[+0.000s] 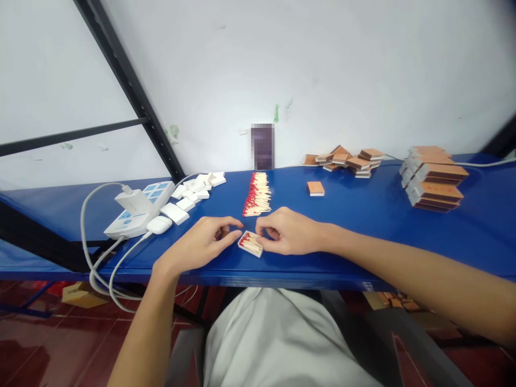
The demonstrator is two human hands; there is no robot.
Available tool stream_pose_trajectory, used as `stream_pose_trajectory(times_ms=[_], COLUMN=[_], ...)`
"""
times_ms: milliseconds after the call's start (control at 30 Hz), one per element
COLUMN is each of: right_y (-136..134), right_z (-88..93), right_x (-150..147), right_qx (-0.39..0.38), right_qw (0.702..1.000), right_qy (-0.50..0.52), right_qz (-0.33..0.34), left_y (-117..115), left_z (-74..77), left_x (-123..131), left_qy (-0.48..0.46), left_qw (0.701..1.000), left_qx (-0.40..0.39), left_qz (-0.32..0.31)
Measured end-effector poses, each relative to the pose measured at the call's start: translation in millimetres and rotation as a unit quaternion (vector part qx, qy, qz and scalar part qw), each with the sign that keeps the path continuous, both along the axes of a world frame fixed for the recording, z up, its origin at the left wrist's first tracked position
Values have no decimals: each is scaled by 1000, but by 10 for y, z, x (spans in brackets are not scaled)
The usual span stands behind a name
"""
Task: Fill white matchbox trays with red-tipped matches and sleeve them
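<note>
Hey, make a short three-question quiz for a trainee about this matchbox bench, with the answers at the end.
1. True or false: the pile of pale wooden matches with red heads on the glossy blue table has its heads toward the person's right.

2. Multiple choice: what is inside the small, open, white rectangular tray? A, plugs; B, matches; C, screws.

3. Short answer: which grip, the left grip or the right grip, is nearer the lone orange-brown rectangular matchbox?

Key: 1, false, the heads point left; 2, B; 3, the right grip.
</note>
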State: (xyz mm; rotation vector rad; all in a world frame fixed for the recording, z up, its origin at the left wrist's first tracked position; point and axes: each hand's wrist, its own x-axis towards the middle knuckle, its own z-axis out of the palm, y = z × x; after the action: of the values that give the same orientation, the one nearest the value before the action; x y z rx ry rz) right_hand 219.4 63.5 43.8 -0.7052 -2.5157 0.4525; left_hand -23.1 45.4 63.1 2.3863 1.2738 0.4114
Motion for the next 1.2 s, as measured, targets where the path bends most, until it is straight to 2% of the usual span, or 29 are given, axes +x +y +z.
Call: stream_pose_trajectory(times_ms=[200, 367, 533, 800, 967, 1200], right_y=[7, 49, 87, 123, 127, 127], right_z=[0, -13, -26, -50, -44, -49], right_x=[3, 4, 1, 5, -4, -3], right_qx=[-3, -35, -98, -125, -143, -135], right_qw=[1000, 999, 994, 991, 989, 990], right_qy=[-19, 14, 55, 49, 47, 29], right_qz=[0, -8, 4, 10, 3, 2], left_y=[-17, -8, 0, 27, 38, 58], left_z=[-25, -42, -53, -85, -97, -121], left_x=[47, 73, 78, 115, 147, 157], left_qy=[11, 1, -6, -46, -90, -97], left_qw=[999, 999, 999, 995, 992, 991], left_qx=[-14, -15, 24, 65, 45, 37], left_qz=[-38, -37, -30, -51, -74, -89])
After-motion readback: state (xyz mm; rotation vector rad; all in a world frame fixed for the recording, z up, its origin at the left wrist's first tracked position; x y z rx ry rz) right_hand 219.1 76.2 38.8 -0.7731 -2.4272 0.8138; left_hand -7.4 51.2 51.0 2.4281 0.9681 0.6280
